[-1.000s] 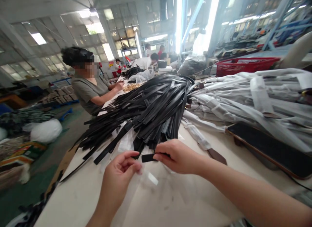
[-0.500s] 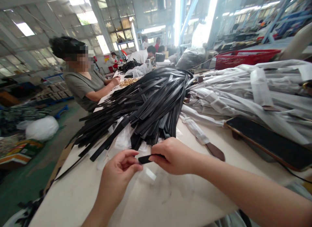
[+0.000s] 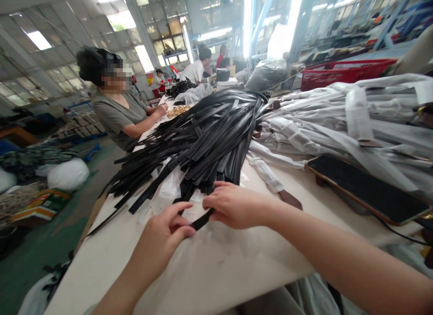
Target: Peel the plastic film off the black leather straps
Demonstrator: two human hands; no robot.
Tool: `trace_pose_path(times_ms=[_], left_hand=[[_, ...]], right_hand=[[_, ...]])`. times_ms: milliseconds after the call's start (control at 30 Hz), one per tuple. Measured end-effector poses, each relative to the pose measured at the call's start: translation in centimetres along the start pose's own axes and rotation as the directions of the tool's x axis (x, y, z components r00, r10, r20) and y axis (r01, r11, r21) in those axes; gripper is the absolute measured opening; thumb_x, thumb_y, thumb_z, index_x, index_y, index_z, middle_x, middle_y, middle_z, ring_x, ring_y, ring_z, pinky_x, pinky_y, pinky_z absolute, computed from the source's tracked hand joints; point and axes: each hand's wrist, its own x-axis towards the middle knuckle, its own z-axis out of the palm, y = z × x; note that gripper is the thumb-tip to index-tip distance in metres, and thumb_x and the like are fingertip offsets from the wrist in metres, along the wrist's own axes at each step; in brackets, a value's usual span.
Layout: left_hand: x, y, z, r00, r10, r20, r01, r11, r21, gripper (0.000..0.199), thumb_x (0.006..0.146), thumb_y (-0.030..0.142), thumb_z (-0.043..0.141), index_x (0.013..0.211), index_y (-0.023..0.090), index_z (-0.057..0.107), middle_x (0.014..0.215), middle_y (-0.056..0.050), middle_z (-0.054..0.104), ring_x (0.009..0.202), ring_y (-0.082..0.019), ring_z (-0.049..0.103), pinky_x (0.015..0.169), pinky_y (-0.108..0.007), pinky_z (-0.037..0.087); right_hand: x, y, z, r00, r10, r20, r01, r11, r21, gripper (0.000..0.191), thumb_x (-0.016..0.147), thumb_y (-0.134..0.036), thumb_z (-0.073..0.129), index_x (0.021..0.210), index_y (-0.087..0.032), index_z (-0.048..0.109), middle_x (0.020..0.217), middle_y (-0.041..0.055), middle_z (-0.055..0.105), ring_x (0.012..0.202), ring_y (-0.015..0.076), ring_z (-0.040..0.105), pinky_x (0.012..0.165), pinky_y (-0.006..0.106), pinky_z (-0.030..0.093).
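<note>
A black strap (image 3: 202, 220) runs between my two hands, just above the white table. My left hand (image 3: 169, 229) pinches its near end between thumb and fingers. Farther along it, my right hand (image 3: 233, 204) has its fingers closed around the strap, palm down. Right behind my hands lies a large heap of black straps (image 3: 216, 139), their cut ends pointing toward me. Thin clear plastic film (image 3: 171, 186) shows under the heap's near ends.
White-wrapped straps (image 3: 338, 116) with brown tips cover the right side. A dark phone (image 3: 365, 186) rests on a stand there. A red basket (image 3: 341, 73) stands behind. Another person (image 3: 117, 107) works at the table's left edge near small gold-coloured pieces (image 3: 178, 110).
The right hand has shifted slightly back and its fingers have spread along the strap. More of the black strap shows between the hands. A translucent piece beneath them is no longer visible.
</note>
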Motion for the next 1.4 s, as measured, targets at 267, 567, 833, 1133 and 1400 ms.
trace_pose_path(times_ms=[267, 567, 833, 1133, 1400], left_hand=[[-1.3, 1.8, -0.2, 0.999, 0.049, 0.002, -0.049, 0.977, 0.207, 0.041, 0.075, 0.023, 0.058, 0.115, 0.020, 0.061, 0.071, 0.003, 0.070, 0.069, -0.018, 0.065, 0.072, -0.027, 0.046], [-7.2, -3.0, -3.5, 0.983, 0.051, -0.174, 0.036, 0.885, 0.464, 0.051, 0.078, 0.038, 0.059, 0.127, 0.025, 0.056, 0.075, 0.006, 0.073, 0.068, -0.016, 0.069, 0.072, -0.020, 0.050], [-7.0, -1.1, -1.0, 0.985, -0.005, -0.172, 0.065, 0.936, 0.346, 0.043, 0.071, 0.031, 0.058, 0.112, 0.024, 0.068, 0.077, 0.004, 0.074, 0.072, -0.017, 0.070, 0.071, -0.019, 0.051], [-6.9, 0.5, 0.1, 0.987, -0.107, -0.120, 0.131, 0.969, 0.208, 0.049, 0.077, 0.031, 0.054, 0.124, 0.020, 0.058, 0.073, 0.006, 0.074, 0.071, -0.017, 0.068, 0.075, -0.024, 0.047], [-6.2, 1.6, -0.1, 0.975, -0.177, -0.138, 0.196, 0.970, 0.143, 0.054, 0.075, 0.027, 0.057, 0.129, 0.020, 0.054, 0.071, 0.006, 0.074, 0.070, -0.017, 0.068, 0.077, -0.027, 0.047]], right_hand=[[0.8, -1.9, 1.3, 0.998, -0.041, -0.051, 0.039, 0.998, -0.042, 0.014, 0.089, -0.023, 0.056, 0.082, -0.015, 0.065, 0.077, 0.0057, 0.068, 0.082, 0.0189, 0.062, 0.101, 0.041, 0.034], [0.6, -2.0, 1.1, 0.993, -0.048, -0.107, 0.042, 0.997, -0.060, 0.015, 0.093, -0.023, 0.052, 0.086, -0.017, 0.063, 0.084, 0.0035, 0.069, 0.088, 0.0187, 0.062, 0.107, 0.044, 0.025], [-0.1, -4.0, 0.9, 0.969, -0.126, -0.214, 0.115, 0.991, -0.066, 0.016, 0.088, -0.025, 0.053, 0.077, -0.016, 0.060, 0.069, 0.0032, 0.066, 0.064, 0.0153, 0.057, 0.078, 0.030, 0.037], [-0.1, -4.5, 1.0, 0.958, -0.246, -0.150, 0.245, 0.969, -0.022, 0.023, 0.090, -0.027, 0.053, 0.072, -0.016, 0.063, 0.066, 0.0020, 0.067, 0.062, 0.0136, 0.057, 0.080, 0.031, 0.035], [-0.3, -2.2, 0.2, 0.997, 0.045, 0.056, -0.039, 0.995, -0.089, 0.017, 0.089, -0.030, 0.060, 0.082, -0.015, 0.067, 0.083, 0.0086, 0.071, 0.092, 0.0247, 0.063, 0.105, 0.052, 0.023]])
